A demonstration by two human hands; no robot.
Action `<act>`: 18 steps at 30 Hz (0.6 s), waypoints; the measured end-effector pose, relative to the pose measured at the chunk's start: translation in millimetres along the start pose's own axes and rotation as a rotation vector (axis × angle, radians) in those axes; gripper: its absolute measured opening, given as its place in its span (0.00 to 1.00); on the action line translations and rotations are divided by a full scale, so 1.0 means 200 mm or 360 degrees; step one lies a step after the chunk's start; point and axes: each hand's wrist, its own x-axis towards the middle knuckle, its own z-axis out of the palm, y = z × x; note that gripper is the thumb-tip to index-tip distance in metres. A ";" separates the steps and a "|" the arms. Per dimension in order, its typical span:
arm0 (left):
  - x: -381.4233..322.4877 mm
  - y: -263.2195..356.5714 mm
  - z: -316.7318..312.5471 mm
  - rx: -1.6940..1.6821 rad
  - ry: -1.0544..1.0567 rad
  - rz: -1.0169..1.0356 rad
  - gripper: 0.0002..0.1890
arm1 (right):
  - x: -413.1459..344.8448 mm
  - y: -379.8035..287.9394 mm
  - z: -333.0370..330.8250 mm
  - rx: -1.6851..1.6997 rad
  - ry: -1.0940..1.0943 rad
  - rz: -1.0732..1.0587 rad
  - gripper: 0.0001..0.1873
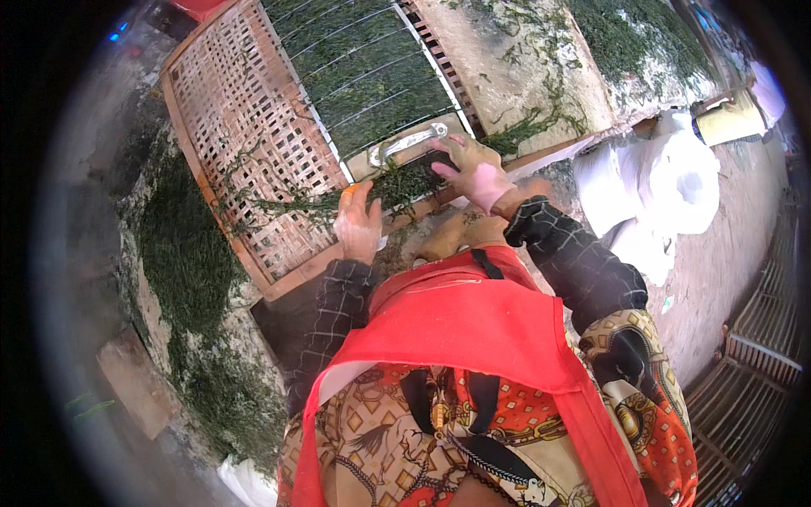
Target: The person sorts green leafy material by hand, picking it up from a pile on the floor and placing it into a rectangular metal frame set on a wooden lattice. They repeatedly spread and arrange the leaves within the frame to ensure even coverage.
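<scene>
A white rectangular frame (309,104) strung with thin cross lines lies over a flat layer of shredded dark green leafy strands (374,66), possibly seaweed. Across its near end rests a flat block (415,147) with a shiny metal handle (408,144). My left hand (358,225), an orange covering on one fingertip, is at the frame's near left corner beside loose green strands (298,204). Close to the handle's right end, my right hand (475,168) has thumb and fingers spread around a dark green clump (412,180). Whether it grips the clump is hidden.
The frame sits on a woven lattice tray (253,139) with a wooden rim (218,212). Right of it is a pale board (519,70) with scattered strands. More green piles lie left (190,241) and far right (633,38). White sacks (652,177) and slatted racks (747,393) stand right.
</scene>
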 end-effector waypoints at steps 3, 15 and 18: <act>0.01 0.08 -0.02 0.0254 0.0034 0.0283 0.19 | -0.01 -0.02 0.02 0.0199 -0.0134 -0.0160 0.22; 0.03 -0.01 0.07 0.0305 0.0092 0.0279 0.11 | 0.05 0.13 -0.05 -0.0129 -0.0079 -0.0044 0.13; 0.02 0.04 0.07 0.0334 0.0041 0.0404 0.17 | -0.01 0.03 -0.04 -0.0003 0.0145 -0.0559 0.19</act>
